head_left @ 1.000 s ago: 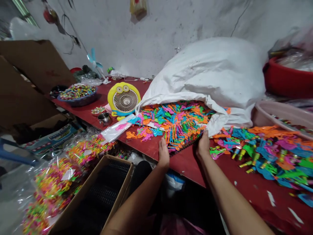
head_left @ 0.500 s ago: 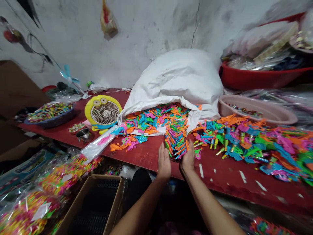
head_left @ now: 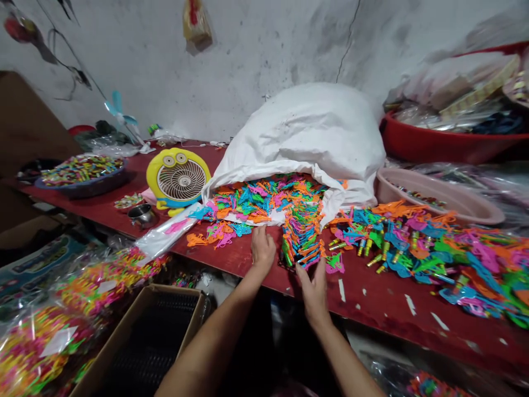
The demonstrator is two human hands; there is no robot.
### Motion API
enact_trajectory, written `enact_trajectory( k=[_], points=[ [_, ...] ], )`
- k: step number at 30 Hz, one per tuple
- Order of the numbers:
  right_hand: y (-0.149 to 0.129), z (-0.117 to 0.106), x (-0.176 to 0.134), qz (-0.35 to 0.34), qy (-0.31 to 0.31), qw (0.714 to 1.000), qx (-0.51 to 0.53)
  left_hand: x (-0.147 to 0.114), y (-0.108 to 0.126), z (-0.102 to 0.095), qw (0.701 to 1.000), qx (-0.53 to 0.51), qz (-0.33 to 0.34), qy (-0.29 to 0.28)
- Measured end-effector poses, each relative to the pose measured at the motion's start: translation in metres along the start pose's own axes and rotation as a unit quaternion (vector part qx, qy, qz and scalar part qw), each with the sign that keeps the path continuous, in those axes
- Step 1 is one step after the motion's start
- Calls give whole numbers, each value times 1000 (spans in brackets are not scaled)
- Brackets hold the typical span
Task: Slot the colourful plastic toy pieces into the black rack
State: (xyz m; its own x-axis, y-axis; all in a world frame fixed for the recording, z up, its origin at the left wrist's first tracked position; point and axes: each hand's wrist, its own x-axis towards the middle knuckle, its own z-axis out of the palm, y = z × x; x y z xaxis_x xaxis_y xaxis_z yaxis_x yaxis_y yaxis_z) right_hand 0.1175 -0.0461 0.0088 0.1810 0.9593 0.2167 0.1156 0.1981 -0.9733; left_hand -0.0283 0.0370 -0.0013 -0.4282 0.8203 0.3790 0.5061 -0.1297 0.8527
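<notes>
Here, left hand (head_left: pixel 263 249) and right hand (head_left: pixel 315 292) are beside plastic pieces (head_left: pixel 303 234).

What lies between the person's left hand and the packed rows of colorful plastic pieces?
Only a narrow, bare stretch of the red table shows between the left hand and the packed rows, in the head view.

A small workshop, by its bulk stock; beyond the fingers (head_left: pixel 259 237), a white sack (head_left: pixel 306 129) spills plastic pieces (head_left: pixel 260 193) onto a red surface (head_left: pixel 231 258); leftward, filled plastic bags (head_left: pixel 41 342) and a carton (head_left: pixel 193 318); rightward, a pink tub (head_left: pixel 467 204); behind, a cracked wall (head_left: pixel 248 60).
</notes>
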Motion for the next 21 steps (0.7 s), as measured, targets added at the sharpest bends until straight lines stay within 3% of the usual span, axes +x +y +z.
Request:
enact_trajectory(
  k=[4,7,10,13,18,21],
  points=[
    [-11,15,19,-19,42,999,0,-6,11,15,985,-170,-16,16],
    [-6,15,29,-29,56,998,-16,-15,19,27,957,-282,-54,-46],
    [0,5,38,-17,71,997,-18,-31,26,39,945,-300,-87,-97],
    [-2,-11,45,-4,84,996,3,-51,31,49,950,-280,-91,-102],
    [-22,-34,48,66,-41,987,138,-55,36,51,944,-294,-119,-86],
    [-28,-36,49,87,-50,979,177,-35,36,50,920,-362,-133,-74]
  ],
)
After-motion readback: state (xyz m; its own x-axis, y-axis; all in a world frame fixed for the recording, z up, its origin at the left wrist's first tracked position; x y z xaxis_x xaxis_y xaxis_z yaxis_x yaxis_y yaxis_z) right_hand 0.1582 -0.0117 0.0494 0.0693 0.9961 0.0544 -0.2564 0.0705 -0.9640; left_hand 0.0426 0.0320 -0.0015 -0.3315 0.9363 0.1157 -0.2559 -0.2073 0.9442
